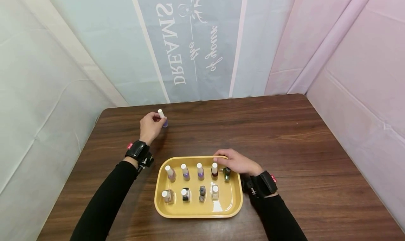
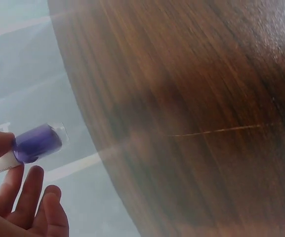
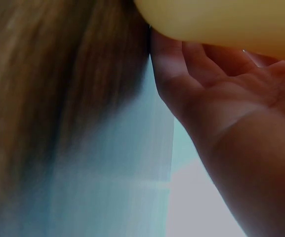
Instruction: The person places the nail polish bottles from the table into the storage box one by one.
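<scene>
Above the far left part of the table, my left hand (image 1: 150, 127) pinches a purple nail polish bottle (image 1: 165, 123) with a white cap. In the left wrist view, thumb and forefinger hold this nail polish bottle (image 2: 38, 143) around the cap's lower end, the other fingers loosely bent. My right hand (image 1: 238, 161) grips the yellow tray (image 1: 230, 205) at its far right corner. In the right wrist view, the fingers of the right hand (image 3: 231, 108) bend against the tray's outer side (image 3: 221, 24). Several nail polish bottles stand or lie in the tray, including a green one (image 1: 226, 177) near that hand.
Two rows of small bottles occupy the tray, among them a dark red one (image 1: 214, 175), a black one (image 1: 187, 196) and a clear one (image 1: 215, 195). The brown wooden table (image 1: 303, 146) extends around it. Pale cloth (image 1: 202, 89) hangs behind the table's far edge.
</scene>
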A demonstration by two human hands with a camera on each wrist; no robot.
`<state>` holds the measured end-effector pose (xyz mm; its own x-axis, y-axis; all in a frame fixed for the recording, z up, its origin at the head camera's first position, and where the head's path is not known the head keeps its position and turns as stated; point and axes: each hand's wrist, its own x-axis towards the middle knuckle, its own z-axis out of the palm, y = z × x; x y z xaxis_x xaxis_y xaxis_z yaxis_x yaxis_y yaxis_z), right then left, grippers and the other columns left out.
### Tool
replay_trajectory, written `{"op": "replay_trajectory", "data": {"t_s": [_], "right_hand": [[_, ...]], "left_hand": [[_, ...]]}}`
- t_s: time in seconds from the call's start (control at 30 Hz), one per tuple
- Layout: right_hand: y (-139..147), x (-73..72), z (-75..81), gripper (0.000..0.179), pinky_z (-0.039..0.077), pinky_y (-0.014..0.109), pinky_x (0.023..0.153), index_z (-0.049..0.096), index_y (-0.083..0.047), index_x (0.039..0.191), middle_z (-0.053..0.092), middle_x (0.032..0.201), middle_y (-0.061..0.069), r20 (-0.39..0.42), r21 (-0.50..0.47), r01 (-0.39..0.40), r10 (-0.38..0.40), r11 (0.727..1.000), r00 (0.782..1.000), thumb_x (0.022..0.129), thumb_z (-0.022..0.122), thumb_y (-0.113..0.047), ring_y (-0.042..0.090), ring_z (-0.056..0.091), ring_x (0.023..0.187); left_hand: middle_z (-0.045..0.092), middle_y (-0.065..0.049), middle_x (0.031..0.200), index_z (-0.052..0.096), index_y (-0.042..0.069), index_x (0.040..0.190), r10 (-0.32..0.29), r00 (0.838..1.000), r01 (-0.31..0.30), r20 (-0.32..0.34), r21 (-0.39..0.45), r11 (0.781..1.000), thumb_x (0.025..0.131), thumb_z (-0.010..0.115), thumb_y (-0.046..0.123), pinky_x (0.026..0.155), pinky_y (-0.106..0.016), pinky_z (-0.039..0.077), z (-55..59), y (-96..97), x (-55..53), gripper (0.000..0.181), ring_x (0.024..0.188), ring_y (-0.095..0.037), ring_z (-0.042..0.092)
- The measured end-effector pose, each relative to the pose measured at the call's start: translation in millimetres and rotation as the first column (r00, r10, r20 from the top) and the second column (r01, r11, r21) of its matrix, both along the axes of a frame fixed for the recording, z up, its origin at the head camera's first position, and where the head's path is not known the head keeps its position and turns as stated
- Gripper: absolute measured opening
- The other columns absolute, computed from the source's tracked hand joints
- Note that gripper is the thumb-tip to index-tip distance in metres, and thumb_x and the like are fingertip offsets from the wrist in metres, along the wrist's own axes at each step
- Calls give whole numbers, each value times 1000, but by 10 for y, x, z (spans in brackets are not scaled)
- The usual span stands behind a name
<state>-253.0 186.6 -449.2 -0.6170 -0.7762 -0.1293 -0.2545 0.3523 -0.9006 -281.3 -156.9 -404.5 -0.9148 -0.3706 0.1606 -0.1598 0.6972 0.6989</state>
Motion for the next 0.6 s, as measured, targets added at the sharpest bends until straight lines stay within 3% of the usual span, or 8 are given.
{"op": "replay_trajectory", "data": {"t_s": [0.6], "right_hand": [[14,-2,-1,24,55,29,73,66,-19,112,65,104,3,12,0,0,0,1000,1000,101,50,-32,20,63,87]], "left_hand": [[65,-13,101,66,4,93,-146,986,136,-86,-107,985,87,70,36,81,-42,48,194,185,230,33,96,-30,59]]}}
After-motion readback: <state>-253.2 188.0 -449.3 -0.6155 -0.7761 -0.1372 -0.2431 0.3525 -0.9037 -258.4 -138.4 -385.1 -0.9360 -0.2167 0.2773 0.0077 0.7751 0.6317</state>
